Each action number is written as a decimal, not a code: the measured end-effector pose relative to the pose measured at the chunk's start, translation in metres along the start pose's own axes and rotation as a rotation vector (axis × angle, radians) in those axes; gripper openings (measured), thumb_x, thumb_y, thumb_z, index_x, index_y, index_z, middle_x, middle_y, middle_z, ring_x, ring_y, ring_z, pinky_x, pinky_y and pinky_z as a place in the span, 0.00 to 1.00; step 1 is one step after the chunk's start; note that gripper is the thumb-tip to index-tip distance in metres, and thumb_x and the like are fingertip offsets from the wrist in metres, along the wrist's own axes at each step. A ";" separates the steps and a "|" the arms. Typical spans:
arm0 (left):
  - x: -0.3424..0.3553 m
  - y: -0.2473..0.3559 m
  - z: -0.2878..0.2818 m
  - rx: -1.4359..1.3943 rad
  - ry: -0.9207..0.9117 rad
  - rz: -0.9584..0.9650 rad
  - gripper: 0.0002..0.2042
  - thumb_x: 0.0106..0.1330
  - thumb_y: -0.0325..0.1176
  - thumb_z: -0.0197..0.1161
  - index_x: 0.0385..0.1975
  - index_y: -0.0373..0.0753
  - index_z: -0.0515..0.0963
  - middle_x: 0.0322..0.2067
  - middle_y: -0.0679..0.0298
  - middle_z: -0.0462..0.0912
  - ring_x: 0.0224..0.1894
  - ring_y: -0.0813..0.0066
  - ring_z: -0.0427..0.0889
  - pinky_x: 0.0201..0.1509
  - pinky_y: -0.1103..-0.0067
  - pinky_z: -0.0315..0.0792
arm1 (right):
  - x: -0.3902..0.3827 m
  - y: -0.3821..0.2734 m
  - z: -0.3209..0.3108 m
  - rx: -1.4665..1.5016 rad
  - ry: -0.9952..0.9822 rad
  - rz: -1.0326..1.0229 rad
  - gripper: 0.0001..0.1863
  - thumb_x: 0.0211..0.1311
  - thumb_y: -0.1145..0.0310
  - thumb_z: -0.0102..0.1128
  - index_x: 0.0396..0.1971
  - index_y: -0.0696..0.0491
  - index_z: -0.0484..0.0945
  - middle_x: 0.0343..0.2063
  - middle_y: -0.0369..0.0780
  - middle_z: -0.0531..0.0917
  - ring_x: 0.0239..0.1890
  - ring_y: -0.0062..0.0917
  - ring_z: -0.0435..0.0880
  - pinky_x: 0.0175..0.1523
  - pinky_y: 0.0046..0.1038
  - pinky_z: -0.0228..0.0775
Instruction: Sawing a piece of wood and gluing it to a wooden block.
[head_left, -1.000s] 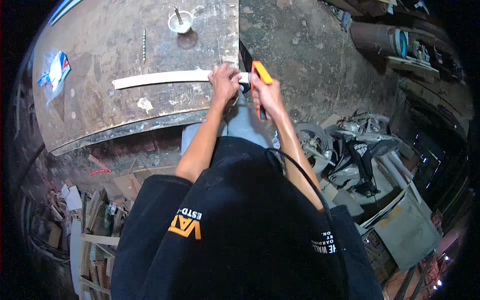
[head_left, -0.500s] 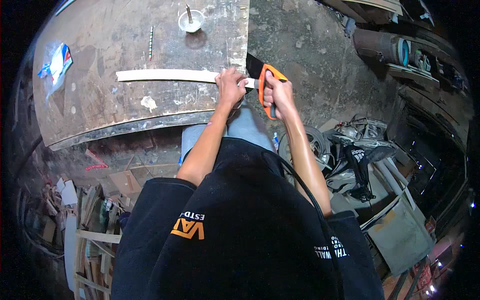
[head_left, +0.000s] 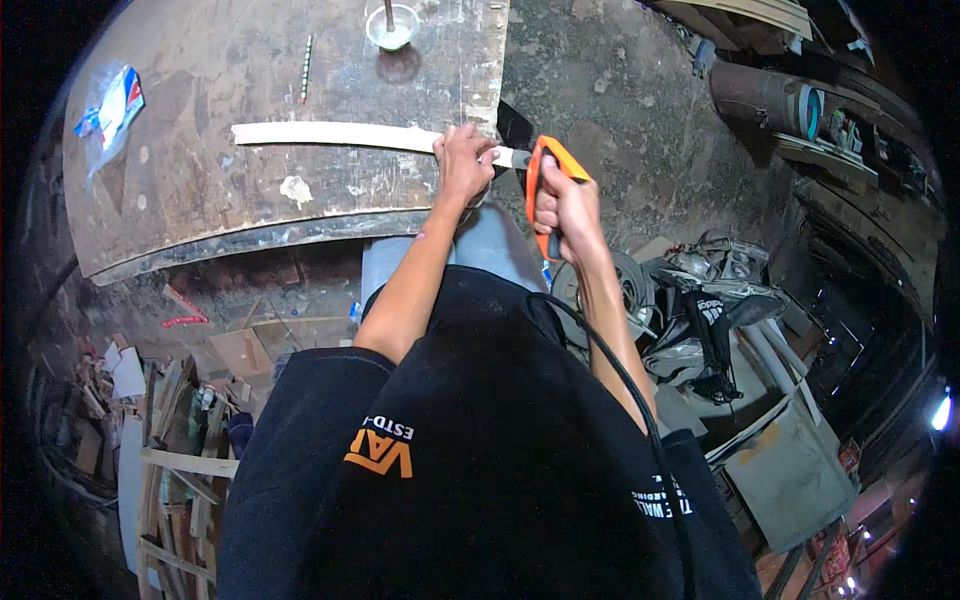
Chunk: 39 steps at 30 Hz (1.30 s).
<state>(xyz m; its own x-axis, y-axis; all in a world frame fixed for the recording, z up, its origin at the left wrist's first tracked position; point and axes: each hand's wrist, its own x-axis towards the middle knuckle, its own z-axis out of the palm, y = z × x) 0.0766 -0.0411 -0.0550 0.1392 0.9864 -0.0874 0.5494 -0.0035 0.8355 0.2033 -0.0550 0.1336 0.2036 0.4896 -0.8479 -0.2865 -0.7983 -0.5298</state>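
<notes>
A long pale wooden strip [head_left: 330,135] lies across the worn workbench [head_left: 390,185], and its right end sticks out past the bench's right edge. My left hand [head_left: 464,168] is closed over the strip near that edge, holding it against the bench top. Just right of the bench, my right hand [head_left: 572,208] is wrapped round the orange-and-black handle of a handsaw [head_left: 562,160]. The saw's dark blade stands by the strip's overhanging end. Where its teeth meet the wood, I cannot make out.
On the bench are a small white bowl [head_left: 392,30] with a stick in it, a striped pencil [head_left: 307,68] and a blue-white plastic bag [head_left: 112,108]. Coiled cable [head_left: 632,292] and a black bag lie on the right floor. Scrap wood [head_left: 190,462] is piled at lower left.
My right hand has drawn the saw a little toward me and to the right. The left hand keeps its hold on the strip. The whole view has shifted slightly.
</notes>
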 end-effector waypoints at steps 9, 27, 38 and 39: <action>-0.002 0.000 0.005 -0.012 0.080 0.010 0.06 0.49 0.32 0.71 0.28 0.46 0.87 0.29 0.65 0.76 0.42 0.63 0.74 0.51 0.65 0.62 | -0.001 0.003 0.010 -0.086 0.024 -0.033 0.21 0.72 0.55 0.55 0.19 0.45 0.63 0.10 0.25 0.60 0.08 0.11 0.56 0.14 0.20 0.48; -0.003 0.001 0.004 0.054 0.042 -0.028 0.06 0.49 0.32 0.70 0.28 0.44 0.86 0.35 0.63 0.75 0.47 0.61 0.73 0.53 0.63 0.61 | -0.001 0.000 0.003 -0.090 -0.005 -0.005 0.20 0.73 0.55 0.53 0.20 0.45 0.65 0.09 0.25 0.60 0.08 0.11 0.56 0.13 0.19 0.47; 0.003 0.009 0.002 0.027 0.036 -0.012 0.06 0.50 0.33 0.70 0.28 0.44 0.85 0.34 0.63 0.76 0.45 0.60 0.73 0.52 0.63 0.62 | 0.040 0.008 -0.003 -0.042 -0.055 -0.071 0.18 0.73 0.56 0.53 0.22 0.46 0.66 0.11 0.25 0.61 0.09 0.11 0.57 0.14 0.21 0.49; 0.005 0.005 0.003 0.027 0.055 -0.008 0.06 0.50 0.33 0.71 0.27 0.44 0.85 0.34 0.63 0.76 0.45 0.60 0.73 0.53 0.63 0.62 | 0.043 -0.003 0.011 -0.038 -0.025 -0.002 0.18 0.73 0.56 0.53 0.22 0.46 0.65 0.11 0.25 0.61 0.10 0.11 0.58 0.14 0.21 0.49</action>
<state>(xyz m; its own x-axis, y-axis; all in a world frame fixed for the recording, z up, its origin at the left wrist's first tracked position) 0.0829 -0.0365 -0.0527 0.0896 0.9939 -0.0639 0.5726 0.0011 0.8198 0.2026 -0.0275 0.0990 0.1804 0.4995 -0.8473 -0.2498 -0.8099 -0.5307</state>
